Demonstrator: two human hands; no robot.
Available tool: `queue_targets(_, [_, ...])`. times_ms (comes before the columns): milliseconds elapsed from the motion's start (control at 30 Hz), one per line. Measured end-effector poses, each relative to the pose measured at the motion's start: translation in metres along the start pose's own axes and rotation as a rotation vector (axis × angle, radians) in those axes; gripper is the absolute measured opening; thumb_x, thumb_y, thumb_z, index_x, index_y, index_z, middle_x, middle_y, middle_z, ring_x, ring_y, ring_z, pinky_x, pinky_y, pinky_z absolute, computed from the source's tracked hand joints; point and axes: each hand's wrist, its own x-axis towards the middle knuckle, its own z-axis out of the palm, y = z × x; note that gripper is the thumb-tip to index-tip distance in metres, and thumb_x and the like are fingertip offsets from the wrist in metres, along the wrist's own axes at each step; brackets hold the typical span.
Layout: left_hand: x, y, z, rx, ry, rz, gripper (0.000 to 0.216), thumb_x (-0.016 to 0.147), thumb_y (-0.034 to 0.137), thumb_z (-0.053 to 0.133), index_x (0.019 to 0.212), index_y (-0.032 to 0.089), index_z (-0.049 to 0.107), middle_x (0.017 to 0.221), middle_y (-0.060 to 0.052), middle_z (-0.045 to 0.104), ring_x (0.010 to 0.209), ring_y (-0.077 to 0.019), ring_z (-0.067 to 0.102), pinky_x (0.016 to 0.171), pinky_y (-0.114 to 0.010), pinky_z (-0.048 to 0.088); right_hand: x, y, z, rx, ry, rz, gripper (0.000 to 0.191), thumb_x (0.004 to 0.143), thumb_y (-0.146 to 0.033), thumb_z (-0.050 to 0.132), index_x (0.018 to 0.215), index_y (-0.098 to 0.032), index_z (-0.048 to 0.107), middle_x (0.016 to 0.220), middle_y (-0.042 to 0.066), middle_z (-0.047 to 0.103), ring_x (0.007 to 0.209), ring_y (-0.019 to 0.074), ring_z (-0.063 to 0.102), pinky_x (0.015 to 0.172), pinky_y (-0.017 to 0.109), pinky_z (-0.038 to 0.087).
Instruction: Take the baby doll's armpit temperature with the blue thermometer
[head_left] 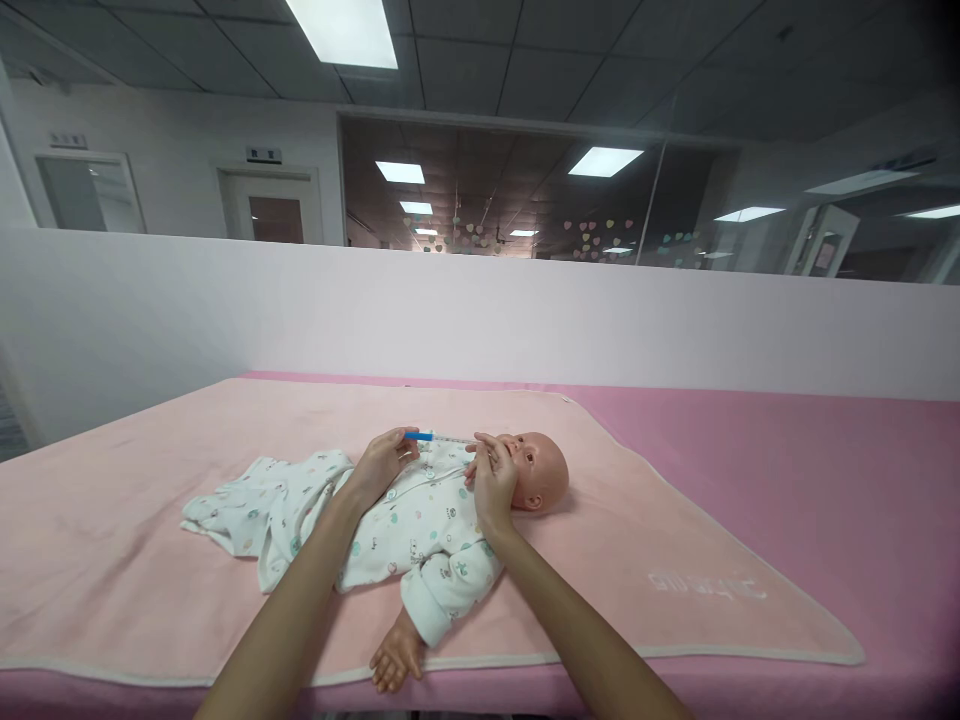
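Observation:
A baby doll (409, 520) in a white patterned romper lies on its back, its bald head (551, 468) to the right. Over its chest a thin, clear thermometer (450, 439) with a blue end is held level. My left hand (388, 462) is closed on the blue end. My right hand (493, 478) is beside the doll's chin, its bent fingers closed around the thermometer's other end and hiding the tip. Part of the doll's mouth and neck is behind my right hand. One doll hand (397, 655) rests near the bed's front edge.
A light pink blanket (637, 560) with pale edging lies under the doll, over a darker pink padded surface (787, 480). Behind it stands a low white wall (465, 320) with glass above. The front edge runs close below my forearms.

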Motion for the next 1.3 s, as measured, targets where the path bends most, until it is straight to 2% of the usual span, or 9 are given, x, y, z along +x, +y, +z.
queue_targets(267, [0.0003, 0.0000, 0.0013, 0.010, 0.008, -0.007, 0.018, 0.068, 0.030, 0.061, 0.078, 0.015, 0.064, 0.062, -0.002, 0.058, 0.064, -0.0117, 0.053, 0.069, -0.026, 0.041, -0.0007, -0.0004, -0.0003, 0.028, 0.001, -0.007, 0.021, 0.079, -0.033, 0.042, 0.090, -0.016, 0.049, 0.076, 0.002, 0.058, 0.040, 0.0032, 0.043, 0.034, 0.016, 0.038])
queue_targets(700, [0.0003, 0.0009, 0.0035, -0.032, 0.042, -0.001, 0.019, 0.065, 0.029, 0.063, 0.074, 0.013, 0.064, 0.060, -0.001, 0.057, 0.062, -0.0108, 0.052, 0.067, -0.025, 0.042, -0.0014, -0.0001, 0.0000, 0.046, -0.012, 0.003, 0.020, 0.077, -0.031, 0.044, 0.089, -0.016, 0.049, 0.078, 0.003, 0.059, 0.041, 0.0034, 0.044, 0.035, 0.016, 0.038])
queue_targets(933, [0.0000, 0.0003, 0.0016, -0.036, 0.061, -0.009, 0.018, 0.064, 0.027, 0.063, 0.075, 0.013, 0.065, 0.059, -0.002, 0.058, 0.063, -0.0113, 0.052, 0.068, -0.026, 0.042, -0.0003, 0.0030, -0.0008, 0.014, 0.002, -0.014, 0.021, 0.077, -0.032, 0.045, 0.089, -0.016, 0.051, 0.057, -0.004, 0.050, 0.040, 0.0052, 0.044, 0.035, 0.017, 0.038])
queue_targets(1300, [-0.0009, 0.0022, 0.0038, -0.044, 0.078, -0.015, 0.017, 0.062, 0.024, 0.063, 0.075, 0.013, 0.066, 0.060, -0.002, 0.059, 0.063, -0.0110, 0.052, 0.068, -0.025, 0.041, -0.0002, 0.0014, -0.0009, 0.003, -0.014, -0.009, 0.020, 0.077, -0.033, 0.045, 0.088, -0.017, 0.051, 0.050, -0.006, 0.044, 0.040, 0.0063, 0.043, 0.036, 0.018, 0.038])
